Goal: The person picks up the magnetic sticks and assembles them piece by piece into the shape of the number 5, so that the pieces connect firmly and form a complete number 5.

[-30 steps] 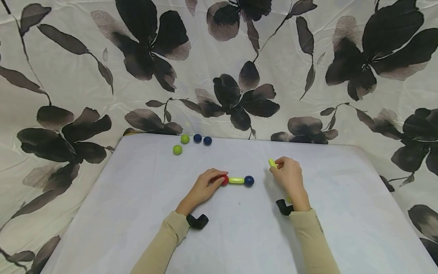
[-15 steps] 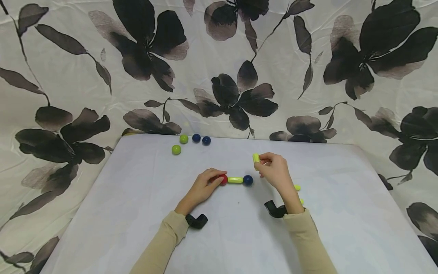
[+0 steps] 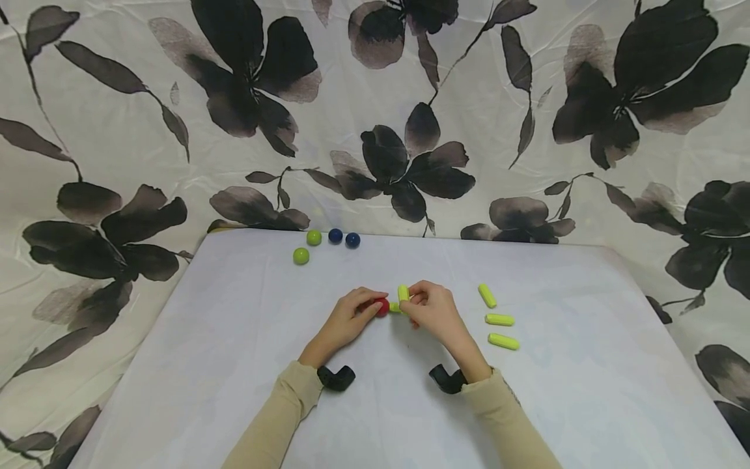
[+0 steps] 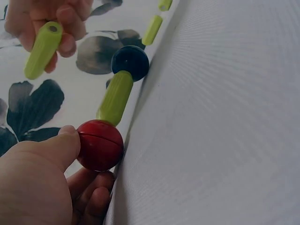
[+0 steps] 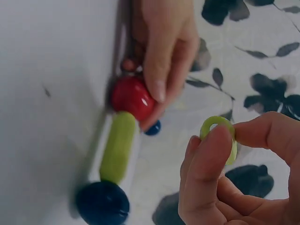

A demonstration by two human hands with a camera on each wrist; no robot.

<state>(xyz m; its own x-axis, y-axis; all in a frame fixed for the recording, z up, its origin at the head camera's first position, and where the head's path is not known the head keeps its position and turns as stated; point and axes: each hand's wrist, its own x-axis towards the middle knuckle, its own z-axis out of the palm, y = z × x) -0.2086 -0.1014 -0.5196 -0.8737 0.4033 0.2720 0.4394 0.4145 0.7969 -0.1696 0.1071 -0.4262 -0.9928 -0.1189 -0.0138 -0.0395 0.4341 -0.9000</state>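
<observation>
My left hand holds a red ball between thumb and fingers, on the table. A yellow-green rod joins that ball to a dark blue ball; in the head view my right hand hides the blue ball. Between thumb and fingertips my right hand pinches another yellow-green rod, upright above the joined pieces. The end of this held rod shows a small round metallic spot in the left wrist view. In the right wrist view the joined pieces lie beside the right hand, apart from the held rod.
Three loose yellow-green rods, one a middle rod, lie right of the right hand. Near the table's back edge are two green balls, the nearer green ball in front, and two blue balls, including the right-hand blue ball. A floral cloth hangs behind.
My right hand has carried its rod leftward from the right side to over the joined pieces, uncovering the loose rods. The left hand stays on the red ball.
</observation>
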